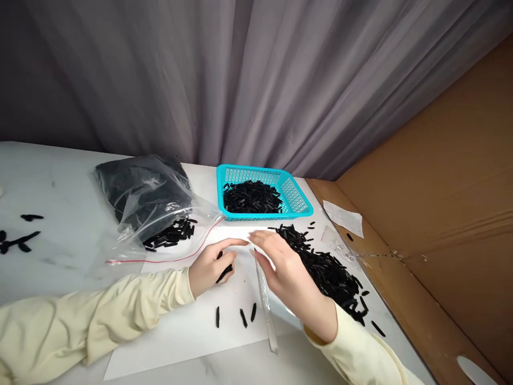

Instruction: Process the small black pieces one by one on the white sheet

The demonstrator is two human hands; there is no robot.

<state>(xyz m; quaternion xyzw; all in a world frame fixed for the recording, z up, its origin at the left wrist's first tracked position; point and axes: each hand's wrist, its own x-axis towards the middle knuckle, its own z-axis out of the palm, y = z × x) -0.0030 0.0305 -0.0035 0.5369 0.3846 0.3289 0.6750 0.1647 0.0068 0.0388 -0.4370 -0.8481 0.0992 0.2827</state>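
Note:
My left hand (pixel 214 264) is curled around a few small black sticks (pixel 224 270), with its index finger stretched toward my right hand. The fingertips of my right hand (pixel 278 262) meet or almost meet that index finger. Its fingers are extended, the thumb is a little apart below them, and nothing shows between them. A narrow clear plastic strip (pixel 265 310) runs down from beneath my right hand over the white paper (pixel 180 331). Three loose black sticks (pixel 243 317) lie on the paper below my hands. A large pile of such sticks (pixel 331 275) spreads to the right.
A turquoise basket (pixel 266 216) holding black sticks stands at the back. Left of it lies a clear zip bag (pixel 148 198) full of black pieces. Cardboard walls (pixel 441 176) enclose the right side, with a white slip (pixel 343 217) nearby. A grey curtain (pixel 200 80) hangs behind.

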